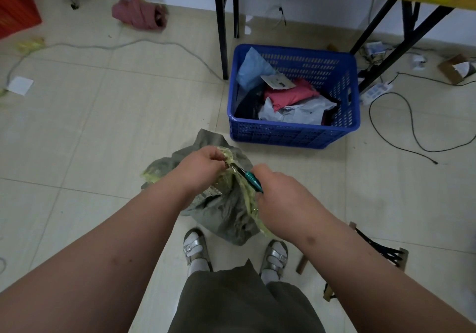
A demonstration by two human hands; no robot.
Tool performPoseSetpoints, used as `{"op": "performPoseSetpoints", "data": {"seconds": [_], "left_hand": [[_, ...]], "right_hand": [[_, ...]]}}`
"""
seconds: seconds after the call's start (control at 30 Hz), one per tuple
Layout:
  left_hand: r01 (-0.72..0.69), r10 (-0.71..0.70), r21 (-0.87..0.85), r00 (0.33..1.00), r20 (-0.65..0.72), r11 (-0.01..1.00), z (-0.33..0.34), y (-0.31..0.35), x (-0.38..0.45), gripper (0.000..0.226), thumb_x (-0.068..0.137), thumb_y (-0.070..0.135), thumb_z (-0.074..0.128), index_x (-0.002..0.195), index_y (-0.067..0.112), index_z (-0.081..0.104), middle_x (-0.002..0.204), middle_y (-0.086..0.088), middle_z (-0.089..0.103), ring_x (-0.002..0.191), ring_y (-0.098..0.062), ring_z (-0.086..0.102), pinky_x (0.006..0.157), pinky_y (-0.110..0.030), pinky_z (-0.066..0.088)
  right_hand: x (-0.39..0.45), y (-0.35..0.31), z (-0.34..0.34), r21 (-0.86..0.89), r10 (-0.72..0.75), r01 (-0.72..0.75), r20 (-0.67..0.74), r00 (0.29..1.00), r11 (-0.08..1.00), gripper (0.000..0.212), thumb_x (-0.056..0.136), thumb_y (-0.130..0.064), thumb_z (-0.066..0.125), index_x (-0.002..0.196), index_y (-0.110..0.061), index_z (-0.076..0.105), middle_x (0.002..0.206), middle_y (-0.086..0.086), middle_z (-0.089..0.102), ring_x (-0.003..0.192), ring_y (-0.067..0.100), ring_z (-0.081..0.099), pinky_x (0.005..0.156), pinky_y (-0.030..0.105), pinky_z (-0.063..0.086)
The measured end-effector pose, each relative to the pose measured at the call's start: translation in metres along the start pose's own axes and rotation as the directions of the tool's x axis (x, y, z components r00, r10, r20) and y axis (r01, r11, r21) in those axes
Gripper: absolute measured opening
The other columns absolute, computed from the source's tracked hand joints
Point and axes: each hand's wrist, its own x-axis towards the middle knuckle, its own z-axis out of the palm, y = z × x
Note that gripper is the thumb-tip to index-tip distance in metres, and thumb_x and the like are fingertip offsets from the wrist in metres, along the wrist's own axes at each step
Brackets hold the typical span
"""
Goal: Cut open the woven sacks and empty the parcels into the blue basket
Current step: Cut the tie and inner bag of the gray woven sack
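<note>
Pinched in the left hand (203, 163) is the woven sack's (221, 203) taped neck; a teal-handled cutter (251, 178) is gripped by the right hand (275, 191). Parcels (293, 100) already lie in the blue basket (291, 134); this sack remains unemptied.

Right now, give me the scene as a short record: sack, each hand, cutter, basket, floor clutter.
sack: grey-green woven sack on the floor by the feet, neck bound in yellow tape
left hand: left hand pinches the taped neck
right hand: right hand grips the cutter
cutter: teal-handled cutter, blade at the neck
basket: blue basket beyond the sack, partly filled with parcels
floor clutter: cables, a pink cloth
</note>
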Motion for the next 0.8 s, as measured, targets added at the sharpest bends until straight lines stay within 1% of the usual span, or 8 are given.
{"op": "performPoseSetpoints", "data": {"seconds": [0.07, 0.13, 0.17, 0.27, 0.37, 0.5, 0.63, 0.8], "left_hand": [[-0.037, 0.037, 0.008, 0.999, -0.031, 0.999, 0.001, -0.003, 0.000, 0.010, 0.092, 0.019, 0.058, 0.097, 0.018, 0.049, 0.096, -0.007, 0.064, 0.082, -0.019, 0.058, 0.074, -0.033, 0.048], [-0.058, 0.058, -0.021, 0.998, -0.015, 0.998, 0.001, -0.006, -0.002, 0.022, 0.092, 0.019, 0.059, 0.097, 0.026, 0.039, 0.108, -0.007, 0.065, 0.097, -0.023, 0.064, 0.089, -0.043, 0.052], [-0.077, 0.077, -0.012, 0.997, 0.005, 0.997, 0.001, -0.007, -0.003, 0.027, 0.093, 0.018, 0.058, 0.104, 0.031, 0.038, 0.114, -0.004, 0.064, 0.101, -0.023, 0.064, 0.091, -0.043, 0.052], [-0.146, 0.140, 0.060, 0.986, 0.087, 0.987, -0.001, -0.007, -0.007, 0.061, 0.096, 0.012, 0.051, 0.138, 0.051, 0.033, 0.126, 0.004, 0.054, 0.100, -0.011, 0.062, 0.085, -0.027, 0.050], [-0.177, 0.164, 0.203, 0.983, 0.083, 0.963, -0.002, -0.004, -0.009, 0.059, 0.094, 0.005, 0.044, 0.139, 0.043, 0.045, 0.145, 0.006, 0.047, 0.105, -0.010, 0.058, 0.092, -0.024, 0.046], [-0.211, 0.205, 0.383, 0.977, 0.057, 0.899, -0.005, 0.001, -0.011, 0.056, 0.093, 0.012, 0.049, 0.144, 0.036, 0.041, 0.141, 0.005, 0.053, 0.112, -0.015, 0.059, 0.087, -0.024, 0.045], [-0.192, 0.190, 0.369, 0.981, 0.042, 0.909, -0.008, -0.006, -0.016, 0.057, 0.091, 0.019, 0.057, 0.144, 0.032, 0.042, 0.132, 0.001, 0.060, 0.103, -0.021, 0.065, 0.089, -0.035, 0.054], [-0.252, 0.236, 0.373, 0.968, 0.089, 0.893, -0.004, -0.001, -0.023, 0.066, 0.088, 0.018, 0.064, 0.147, 0.029, 0.037, 0.135, 0.003, 0.058, 0.110, -0.011, 0.060, 0.096, -0.025, 0.047]], "right_hand": [[0.000, 0.000, -0.001, -0.039, -0.017, 0.017, -0.010, 1.000, 0.999, 0.025, 0.091, -0.009, 0.045, 0.111, -0.023, 0.041, 0.086, 0.001, 0.050, 0.077, 0.022, 0.053, 0.060, 0.036, 0.043], [0.001, -0.001, -0.003, -0.073, -0.022, 0.022, -0.001, 1.000, 0.997, 0.025, 0.092, -0.009, 0.043, 0.114, -0.021, 0.043, 0.082, 0.000, 0.048, 0.077, 0.022, 0.052, 0.059, 0.033, 0.039], [0.001, -0.001, -0.003, -0.083, -0.024, 0.024, 0.007, 1.000, 0.996, 0.026, 0.092, -0.009, 0.043, 0.115, -0.021, 0.044, 0.079, -0.001, 0.047, 0.076, 0.021, 0.051, 0.058, 0.032, 0.037], [0.003, -0.003, -0.003, -0.112, -0.043, 0.044, 0.013, 0.999, 0.993, 0.025, 0.092, -0.009, 0.043, 0.115, -0.021, 0.048, 0.075, -0.004, 0.044, 0.074, 0.021, 0.051, 0.058, 0.032, 0.038], [0.009, -0.009, -0.002, -0.142, -0.059, 0.061, 0.017, 0.998, 0.988, 0.019, 0.091, -0.011, 0.044, 0.107, -0.020, 0.048, 0.073, -0.003, 0.043, 0.076, 0.024, 0.052, 0.060, 0.034, 0.040], [0.009, -0.008, 0.007, -0.153, -0.064, 0.065, 0.012, 0.998, 0.986, 0.015, 0.089, -0.010, 0.043, 0.101, -0.020, 0.046, 0.072, -0.001, 0.042, 0.076, 0.028, 0.051, 0.061, 0.034, 0.039], [-0.005, 0.008, 0.022, -0.150, -0.028, 0.034, 0.042, 0.999, 0.988, 0.032, 0.086, -0.005, 0.045, 0.115, -0.017, 0.050, 0.071, -0.002, 0.042, 0.072, 0.027, 0.051, 0.060, 0.034, 0.041], [0.003, 0.004, 0.022, -0.149, -0.094, 0.082, -0.079, 0.992, 0.986, 0.028, 0.086, -0.007, 0.043, 0.112, -0.017, 0.051, 0.072, -0.003, 0.036, 0.075, 0.026, 0.048, 0.062, 0.034, 0.038]]}}
